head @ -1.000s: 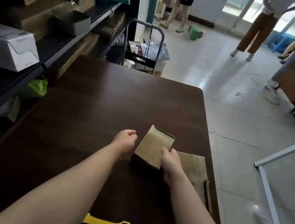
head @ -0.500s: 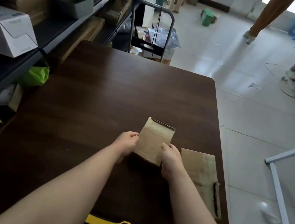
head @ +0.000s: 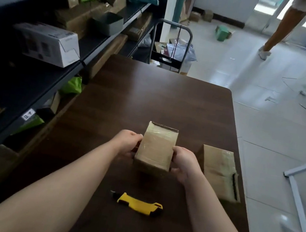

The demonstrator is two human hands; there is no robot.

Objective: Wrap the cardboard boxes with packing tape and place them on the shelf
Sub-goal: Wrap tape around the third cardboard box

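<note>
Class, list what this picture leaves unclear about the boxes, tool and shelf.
Head view:
Held box: sides covered by left hand and right hand; underside faces away.
Second box: dark strip on it too blurred to identify.
Yellow tool: dark tip lost against table.
Shelf label: too small to read.

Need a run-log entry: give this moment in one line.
left hand: grips box; right hand: grips box; second box, knife: on table

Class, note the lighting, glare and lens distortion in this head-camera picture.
Head view: daylight washes out the floor at upper right; the shelf on the left lies in shadow; the held box has a faint sheen on its taped face; the wide lens bows the table edges.
</note>
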